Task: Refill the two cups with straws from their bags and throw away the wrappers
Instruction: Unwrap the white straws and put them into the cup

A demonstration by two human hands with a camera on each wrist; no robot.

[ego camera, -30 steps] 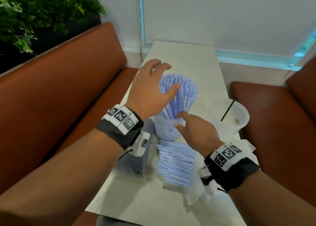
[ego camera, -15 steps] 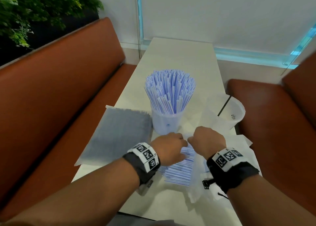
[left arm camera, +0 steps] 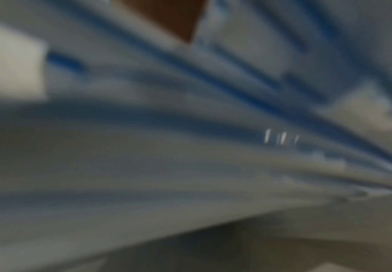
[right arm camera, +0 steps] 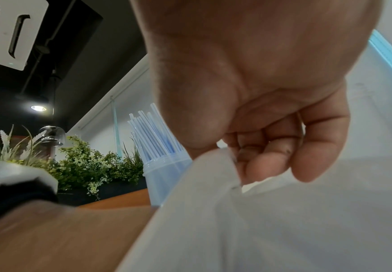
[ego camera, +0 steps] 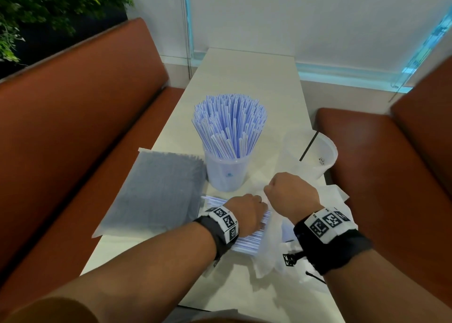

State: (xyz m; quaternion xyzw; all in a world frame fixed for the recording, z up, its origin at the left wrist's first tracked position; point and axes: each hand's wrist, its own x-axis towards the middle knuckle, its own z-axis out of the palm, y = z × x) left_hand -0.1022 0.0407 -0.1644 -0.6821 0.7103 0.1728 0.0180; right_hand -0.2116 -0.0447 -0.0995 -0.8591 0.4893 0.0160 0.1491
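A clear cup [ego camera: 226,173] packed with blue-and-white straws [ego camera: 228,124] stands mid-table; it also shows in the right wrist view as the cup [right arm camera: 164,176]. A loose pile of the same straws [ego camera: 252,239] lies in front of it, filling the blurred left wrist view as straws [left arm camera: 213,110]. My left hand [ego camera: 247,212] lies on the pile, fingers curled down over it. My right hand [ego camera: 288,193] is a fist pinching the edge of the translucent wrapper [ego camera: 269,256]. In the right wrist view the right hand [right arm camera: 272,147] holds the wrapper [right arm camera: 260,211]. A second clear cup [ego camera: 327,161] at the right holds one black straw.
A grey bag of dark straws [ego camera: 156,193] lies flat left of the full cup. Brown bench seats [ego camera: 85,139] flank the narrow white table [ego camera: 244,78] on both sides. Plants stand behind the left bench. The wrapper spreads toward the table's right edge.
My left hand has come down from the top of the cup's straws onto the loose pile. My right hand has left the cup's base and pinched the wrapper edge.
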